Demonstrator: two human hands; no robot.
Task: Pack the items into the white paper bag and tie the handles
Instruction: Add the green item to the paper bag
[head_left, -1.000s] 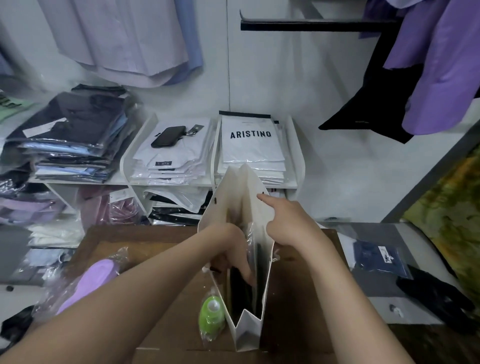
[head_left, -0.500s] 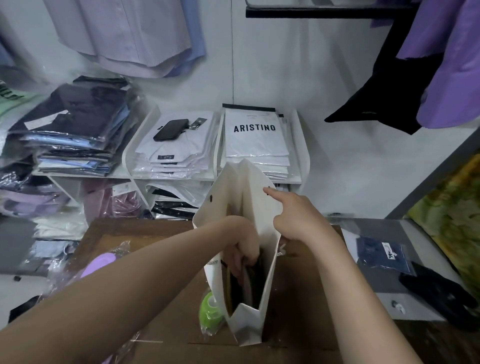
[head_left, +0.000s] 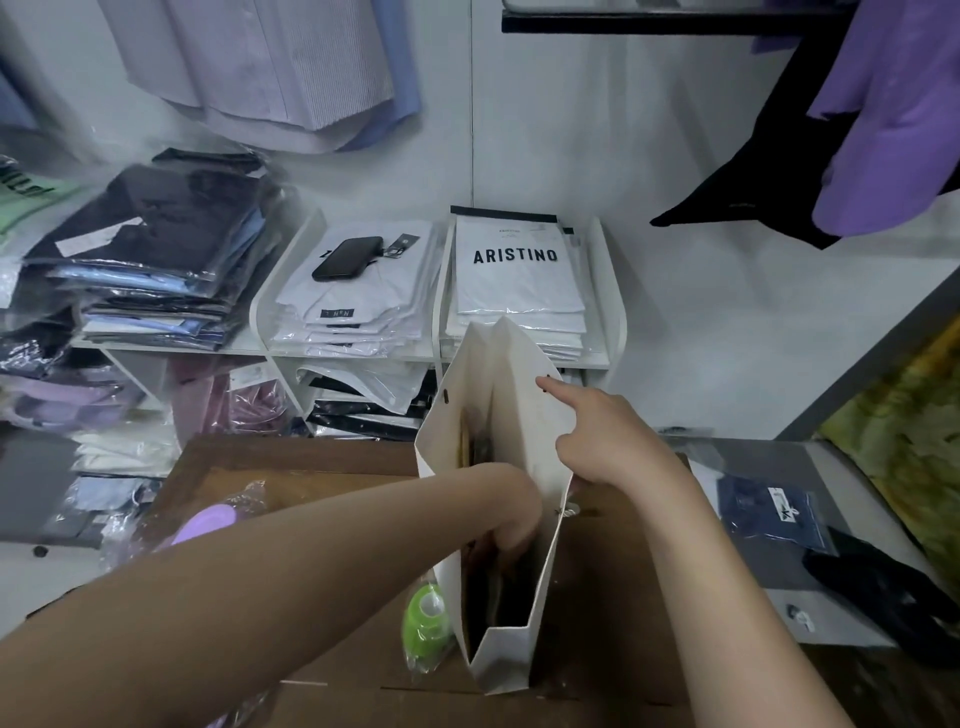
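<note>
The white paper bag (head_left: 496, 662) stands open on a brown cardboard surface (head_left: 322, 483). My left hand (head_left: 511, 512) reaches down into its mouth, fingers curled over dark contents (head_left: 511, 597); the fingertips are hidden, so the grip is unclear. My right hand (head_left: 608, 441) holds the bag's right wall apart, index finger stretched along the rim. A white cord handle (head_left: 569, 512) hangs at that wall. A green item in clear plastic (head_left: 426, 621) lies against the bag's left side. Further left lies a purple item in plastic (head_left: 208, 519).
Behind the bag stands a white shelf (head_left: 615, 312) with stacks of folded, bagged shirts and a black phone (head_left: 347, 258) on top. A blue packaged garment (head_left: 769, 512) and a black cloth (head_left: 883, 587) lie to the right. Shirts hang overhead.
My left hand has pushed deeper into the bag. My right hand has stayed on the bag's right wall. The view has shifted slightly.
</note>
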